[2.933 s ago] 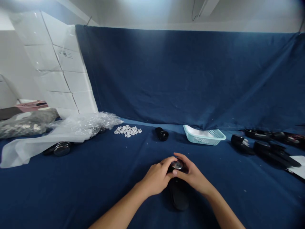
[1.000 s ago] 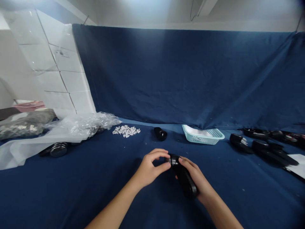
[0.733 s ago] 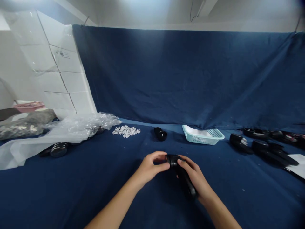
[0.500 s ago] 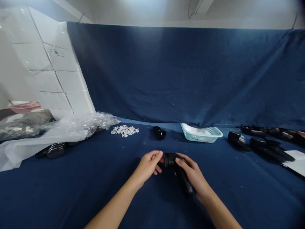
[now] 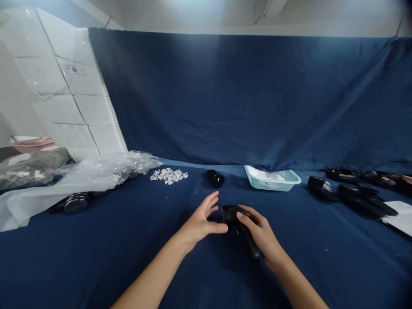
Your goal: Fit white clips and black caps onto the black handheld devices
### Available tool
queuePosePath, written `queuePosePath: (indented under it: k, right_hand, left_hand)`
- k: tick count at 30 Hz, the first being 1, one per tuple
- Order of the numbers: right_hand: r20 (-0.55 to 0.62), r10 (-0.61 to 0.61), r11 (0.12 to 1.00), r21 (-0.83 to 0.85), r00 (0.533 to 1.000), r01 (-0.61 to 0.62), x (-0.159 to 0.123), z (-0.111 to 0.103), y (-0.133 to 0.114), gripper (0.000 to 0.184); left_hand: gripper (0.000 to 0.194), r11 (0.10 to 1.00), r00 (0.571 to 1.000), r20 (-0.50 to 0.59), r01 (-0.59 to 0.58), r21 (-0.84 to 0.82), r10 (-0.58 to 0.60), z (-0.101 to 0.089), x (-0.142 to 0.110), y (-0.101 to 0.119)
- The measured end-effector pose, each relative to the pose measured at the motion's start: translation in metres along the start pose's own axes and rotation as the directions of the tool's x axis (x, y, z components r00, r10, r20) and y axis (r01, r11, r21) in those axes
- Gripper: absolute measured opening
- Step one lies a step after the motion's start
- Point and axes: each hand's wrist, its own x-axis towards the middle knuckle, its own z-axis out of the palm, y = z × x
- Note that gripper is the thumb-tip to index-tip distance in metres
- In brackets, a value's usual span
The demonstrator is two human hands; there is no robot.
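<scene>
My right hand [image 5: 260, 234] is wrapped round a black hand-held device [image 5: 240, 225] with a round head and a long handle, held just above the blue cloth. The device's head points left. My left hand [image 5: 201, 219] hovers right beside that head with its fingers stretched out and apart, the thumb near the head. It holds nothing. A small black cylinder [image 5: 215, 178] lies on the cloth farther back.
A pale green basket [image 5: 273, 179] sits at the back. White chips [image 5: 169, 175] lie in a small heap. Clear plastic bags [image 5: 80, 176] and round dark discs [image 5: 74, 202] fill the left. Several black devices [image 5: 350, 193] and a white sheet [image 5: 401, 216] lie right.
My left hand has let go of the device's head and spread its fingers. Earlier both hands pressed on the device flat on the cloth; my right hand then lifted and turned it.
</scene>
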Motion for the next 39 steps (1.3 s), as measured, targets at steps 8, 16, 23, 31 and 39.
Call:
queuePosePath:
  k: [8,16,23,31,39]
  right_hand:
    - [-0.044,-0.033,0.999,0.007,0.999,0.033,-0.002,0.002,0.002,0.055]
    - [-0.061,-0.144,0.984,-0.116,0.988,0.136,0.003,0.001,0.008,0.058]
    - [-0.11,-0.201,0.975,-0.117,0.973,0.188,0.008,0.004,0.012,0.058]
    - [-0.015,-0.192,0.969,-0.164,0.981,0.187,0.004,0.003,0.01,0.057]
    - [-0.017,-0.209,0.964,-0.174,0.978,0.203,0.004,0.002,0.012,0.057]
  left_hand:
    - [0.073,0.998,0.998,-0.014,0.054,0.015,-0.054,-0.001,-0.002,0.0]
    - [0.09,0.998,0.998,0.008,0.059,-0.023,-0.059,0.003,-0.005,0.003]
    - [0.074,0.992,0.994,0.013,0.113,-0.062,-0.112,0.003,-0.001,0.005]
    - [0.055,0.966,0.968,-0.035,0.244,-0.085,-0.248,0.012,-0.003,0.007]
    - [0.054,0.98,0.991,-0.025,0.126,-0.151,-0.132,0.008,-0.002,0.002]
